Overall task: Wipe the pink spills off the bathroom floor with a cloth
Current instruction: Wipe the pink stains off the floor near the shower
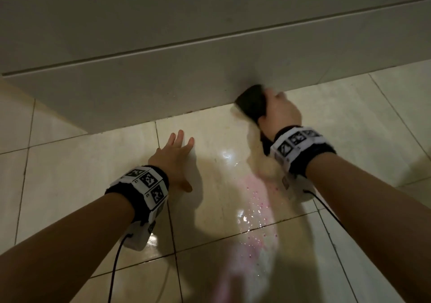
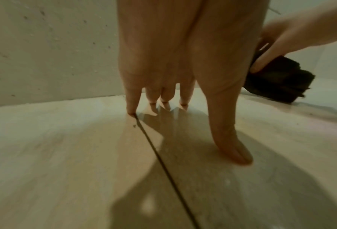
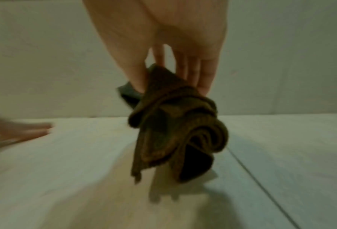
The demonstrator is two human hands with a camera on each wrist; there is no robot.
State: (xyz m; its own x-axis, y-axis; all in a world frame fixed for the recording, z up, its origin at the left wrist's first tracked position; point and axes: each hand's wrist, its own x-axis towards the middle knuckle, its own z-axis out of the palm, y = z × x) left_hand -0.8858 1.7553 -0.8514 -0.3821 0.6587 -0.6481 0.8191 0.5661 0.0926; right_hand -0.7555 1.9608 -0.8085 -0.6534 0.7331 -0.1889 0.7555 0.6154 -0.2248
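Pink spill (image 1: pixel 255 200) lay as a speckled, glossy streak down the tiled floor (image 1: pixel 70 167), between the two forearms and trailing toward the near edge of the head view. The right hand (image 1: pixel 278 111) was well beyond it, up by the foot of the wall (image 1: pixel 140 88), with the dark cloth (image 1: pixel 250 103) pinched between thumb and fingers. In the right wrist view the cloth (image 3: pixel 173 128) hung bunched and folded from that pinch, its lowest fold just above or barely on the floor; which of the two could not be told. The left hand (image 1: pixel 173 158) was spread flat, fingers straight and apart, fingertips (image 2: pixel 131 108) pressing the tile beside a grout line (image 2: pixel 163 162), apparently bracing the body.

Judged from this, the wiping step was only partly done, since plenty of pink was left. To do it well, the cloth wanted opening out so that a broad flat face met the tile, not a hanging wad held by a corner. The palm should then press it down and draw it along the streak in overlapping passes, gathering liquid inward instead of smearing it sideways. A cleaner fold should be turned out once one face was soaked. The grout line crossing the spill would likely trap colour and need firmer rubbing. The bracing hand was best kept on dry tile, clear of the slippery wet patch.
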